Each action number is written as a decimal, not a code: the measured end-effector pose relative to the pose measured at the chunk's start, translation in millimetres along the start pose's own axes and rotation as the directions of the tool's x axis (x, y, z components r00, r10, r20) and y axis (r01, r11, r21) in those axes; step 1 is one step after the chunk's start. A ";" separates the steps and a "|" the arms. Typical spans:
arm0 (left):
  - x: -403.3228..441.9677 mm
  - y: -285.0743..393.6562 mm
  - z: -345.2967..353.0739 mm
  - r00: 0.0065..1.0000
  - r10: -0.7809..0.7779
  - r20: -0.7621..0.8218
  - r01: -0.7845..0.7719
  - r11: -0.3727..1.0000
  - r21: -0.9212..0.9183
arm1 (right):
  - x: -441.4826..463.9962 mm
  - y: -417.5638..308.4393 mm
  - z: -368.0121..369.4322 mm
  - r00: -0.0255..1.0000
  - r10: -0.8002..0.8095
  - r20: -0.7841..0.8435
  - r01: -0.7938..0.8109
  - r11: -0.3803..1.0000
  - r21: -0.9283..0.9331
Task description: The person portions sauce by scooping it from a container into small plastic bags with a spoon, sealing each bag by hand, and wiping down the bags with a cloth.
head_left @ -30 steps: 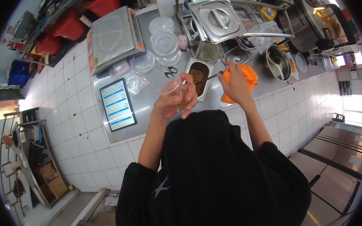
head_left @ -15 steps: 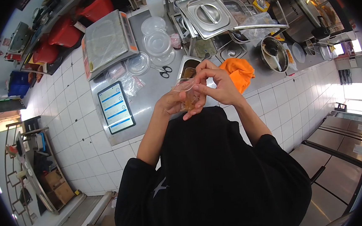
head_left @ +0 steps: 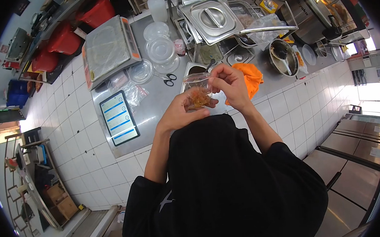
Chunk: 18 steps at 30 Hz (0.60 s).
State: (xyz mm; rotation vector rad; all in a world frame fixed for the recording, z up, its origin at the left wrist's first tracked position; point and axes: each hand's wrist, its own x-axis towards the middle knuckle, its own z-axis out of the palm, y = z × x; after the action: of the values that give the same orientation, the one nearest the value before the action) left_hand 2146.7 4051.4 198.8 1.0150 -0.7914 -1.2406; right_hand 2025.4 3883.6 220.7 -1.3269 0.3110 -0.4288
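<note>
A small clear plastic bag (head_left: 199,96) with orange-yellow food at its bottom is held up over the near edge of the steel table. My left hand (head_left: 181,112) is closed around the bag's lower part, thumb in front. With thumb and fingers, my right hand (head_left: 229,85) pinches the top right corner of the bag. Behind the bag, partly hidden, stands a steel food container (head_left: 191,70) with a dark handle sticking out. An orange cloth (head_left: 249,77) lies just beyond my right hand.
On the table (head_left: 148,115) lie a tablet (head_left: 119,119), black-handled scissors (head_left: 168,79), clear bags (head_left: 134,93) and round plastic lids (head_left: 160,49). A scale (head_left: 109,49) stands at the left. A lidded steel pan (head_left: 213,19) and a bowl with a ladle (head_left: 284,58) are farther right.
My hands have shifted apart a little, and the bag now shows more of its face and its orange contents. My right hand has moved to the bag's top corner. The camera view has shifted slightly.
</note>
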 end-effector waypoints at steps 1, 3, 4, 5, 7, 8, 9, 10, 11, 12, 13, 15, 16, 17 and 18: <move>-0.5 2.1 5.1 0.999 0.001 -0.043 0.001 0.999 0.039 | -0.7 -3.6 1.7 1.000 0.011 -0.009 -0.011 1.000 0.002; 4.1 -8.0 1.1 0.999 -0.022 -0.043 0.028 0.988 0.149 | -2.3 -4.6 1.3 1.000 0.018 -0.025 -0.018 1.000 -0.002; 6.0 -11.9 -1.3 0.999 -0.031 -0.045 0.039 0.978 0.206 | -1.3 -2.9 0.3 0.999 0.010 -0.031 -0.010 1.000 -0.008; 6.5 -13.2 -1.8 0.999 -0.022 -0.027 0.026 0.987 0.156 | -0.4 -2.1 -0.5 0.999 0.002 -0.037 -0.002 1.000 -0.013; 7.3 -15.0 -1.2 1.000 -0.005 0.009 0.005 0.999 0.051 | -0.1 -3.2 -1.8 1.000 0.027 -0.011 -0.027 0.999 0.018; 7.2 -12.7 1.8 1.000 -0.002 0.002 0.002 1.000 0.021 | -0.4 -3.5 -2.2 0.999 0.040 0.002 -0.040 0.999 0.033; 6.8 -8.1 6.3 1.000 0.001 -0.006 -0.002 1.000 -0.010 | -0.6 -3.2 -1.9 1.000 0.026 0.002 -0.026 0.999 0.020; 6.6 -5.6 8.5 1.000 0.005 -0.015 -0.006 0.999 -0.040 | -0.3 -2.6 -1.4 1.000 0.012 0.003 -0.012 1.000 0.006; 7.1 -6.6 7.3 1.000 -0.011 -0.011 0.011 1.000 -0.019 | -0.1 -2.0 -1.3 1.000 -0.002 0.005 0.002 1.000 -0.008; 7.8 -8.6 5.3 1.000 -0.028 -0.008 0.028 1.000 0.002 | 0.0 -1.0 -1.9 1.000 0.006 0.002 -0.006 1.000 -0.006; 7.8 -9.7 4.0 0.999 -0.045 -0.005 0.045 0.999 0.024 | 0.5 0.6 -2.5 1.000 0.015 0.000 -0.015 1.000 -0.004; 6.5 -7.6 5.3 1.000 -0.003 0.001 0.003 1.000 0.030 | 1.7 1.0 -2.3 1.000 0.017 -0.001 -0.017 1.000 0.003; 6.0 -7.0 5.9 1.000 0.018 0.005 -0.018 0.999 0.032 | 2.0 0.1 -1.5 1.000 0.013 -0.001 -0.013 1.000 0.008; 5.7 -7.6 5.2 1.000 -0.016 0.004 0.016 1.000 0.005 | 1.6 -0.2 -0.9 1.000 0.010 -0.001 -0.010 1.000 0.014; 6.1 -8.4 3.2 0.999 -0.048 0.005 0.048 0.999 -0.023 | 1.3 0.1 -1.5 1.000 0.014 0.015 -0.014 0.999 0.028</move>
State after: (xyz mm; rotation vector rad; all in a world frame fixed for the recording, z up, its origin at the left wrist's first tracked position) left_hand 2141.7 4044.7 192.0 1.0179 -0.7589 -1.2904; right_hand 2025.9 3881.7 220.3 -1.2988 0.3008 -0.4103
